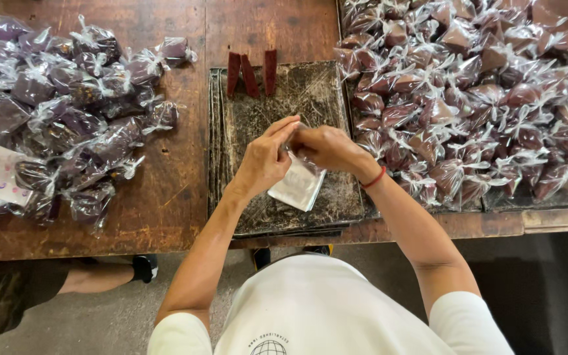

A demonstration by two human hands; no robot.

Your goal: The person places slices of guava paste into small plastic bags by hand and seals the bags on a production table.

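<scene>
My left hand (265,158) and my right hand (327,148) meet over a dark, worn metal tray (258,105) at the table's middle. Both pinch the top edge of a small clear plastic bag (299,186), which hangs down flat toward the tray. I cannot tell if anything is inside the bag. A red band circles my right wrist. Three dark red-brown bars (251,72) lie side by side at the tray's far edge.
A heap of tied clear bags with dark purple filling (60,112) covers the left of the wooden table (172,197). A larger heap of reddish-brown bagged pieces (474,98) fills the right. A white sticker sheet (0,176) lies at the far left. Another person's leg (100,276) shows below.
</scene>
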